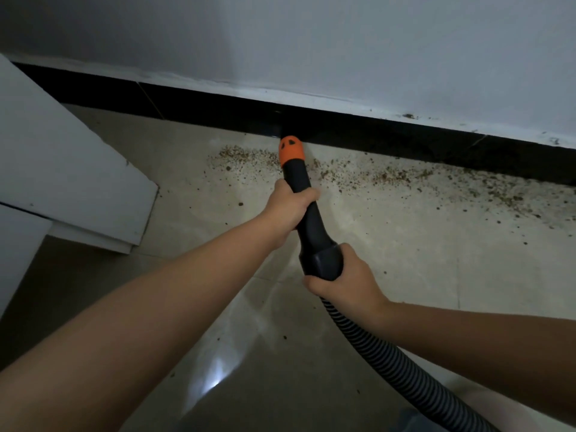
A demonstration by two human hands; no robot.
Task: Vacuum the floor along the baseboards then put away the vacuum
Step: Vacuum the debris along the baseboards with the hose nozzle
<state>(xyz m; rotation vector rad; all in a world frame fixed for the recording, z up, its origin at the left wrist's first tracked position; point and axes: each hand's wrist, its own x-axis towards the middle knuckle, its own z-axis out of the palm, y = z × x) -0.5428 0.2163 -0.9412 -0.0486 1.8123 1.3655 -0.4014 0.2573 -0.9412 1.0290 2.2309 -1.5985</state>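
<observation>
A black vacuum wand (307,210) with an orange collar (292,151) points at the black baseboard (389,132), its dark tip hard to make out against it. My left hand (288,210) grips the wand just below the collar. Lower down, my right hand (346,280) grips the wide black cuff where the ribbed hose (389,363) joins. The hose runs off toward the bottom right corner. A band of brown crumbs (389,179) lies on the pale tiled floor along the baseboard, on both sides of the wand.
White furniture panels (62,169) stand at the left, close to the wall. A grey-white wall (343,42) rises above the baseboard. A few stray crumbs (240,203) lie on the glossy tiles nearer to me.
</observation>
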